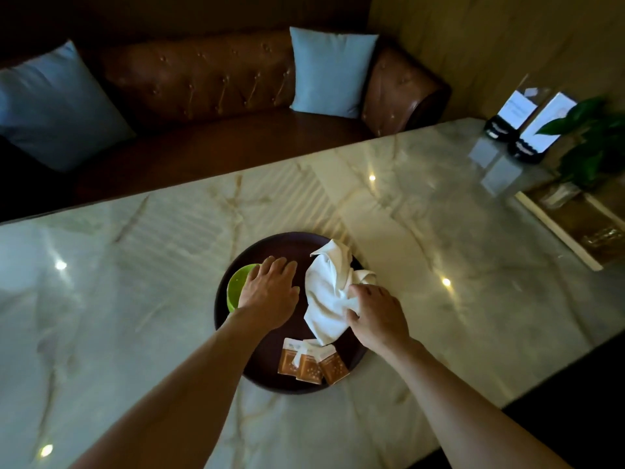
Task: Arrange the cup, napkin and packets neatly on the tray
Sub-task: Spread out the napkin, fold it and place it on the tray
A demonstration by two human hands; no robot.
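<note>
A round dark tray (267, 247) lies on the marble table. A green cup (237, 286) stands at the tray's left side, partly hidden by my left hand (269, 294), which hovers flat with straight fingers over the tray's middle. A crumpled white napkin (326, 289) lies on the tray's right half. My right hand (377, 314) pinches the napkin's right edge. Three brown and white packets (313, 362) lie side by side at the tray's near edge, overlapping a little.
The marble table (439, 211) stretches wide around the tray. At the far right stand two card holders (527, 120), a green plant (592, 143) and a wooden tray (581, 225). Behind the table is a brown leather sofa (203, 76) with pale blue cushions.
</note>
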